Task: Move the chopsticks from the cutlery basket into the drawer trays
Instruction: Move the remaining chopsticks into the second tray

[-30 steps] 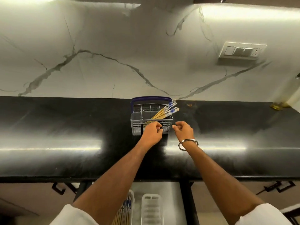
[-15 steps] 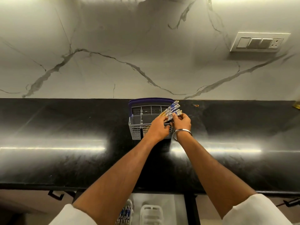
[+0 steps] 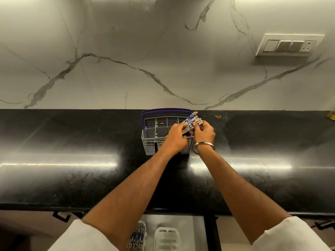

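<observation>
Left hand: fingers curled around the wooden shafts of the chopsticks, just above the cutlery basket. Right hand: fingertips pinched on the same bundle just below its blue-and-white patterned tops; a plain metal bangle circles the wrist. The chopsticks lean out of the basket's right side, tops fanned toward the wall, lower ends inside the basket.

The basket is grey plastic lattice, boxy, divided into compartments, with a purple arched handle at its rear. It stands on a polished black stone desk, against a white veined marble wall.

Nearer the viewer than the basket, below the desk edge, an open drawer holds two white slotted trays; the left tray contains patterned chopsticks, the right tray appears bare.
</observation>
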